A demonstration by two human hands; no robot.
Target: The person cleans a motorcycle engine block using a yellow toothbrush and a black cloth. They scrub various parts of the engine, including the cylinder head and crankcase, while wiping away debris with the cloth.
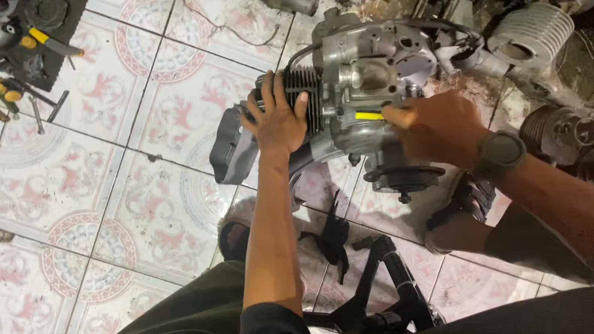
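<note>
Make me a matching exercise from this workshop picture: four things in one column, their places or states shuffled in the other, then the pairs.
1. left hand
2. right hand
3. grey metal engine
4. loose ribbed grey cylinder

A. lying at the upper right
B. flat on the black cooling fins
C. on the patterned tile floor, between both hands
D. gripping a yellow-handled tool

Pairs: 1-B, 2-D, 3-C, 4-A

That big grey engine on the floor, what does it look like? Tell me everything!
The engine is a chunky block of dull grey metal, smudged with dirt. It has a dark cylinder with thin cooling fins on one side and a round black disc low at the front. It sits on the patterned tile floor. The left hand lies flat on the fins. The right hand holds a yellow-handled tool against the casing. More engine parts lie behind it.
</note>
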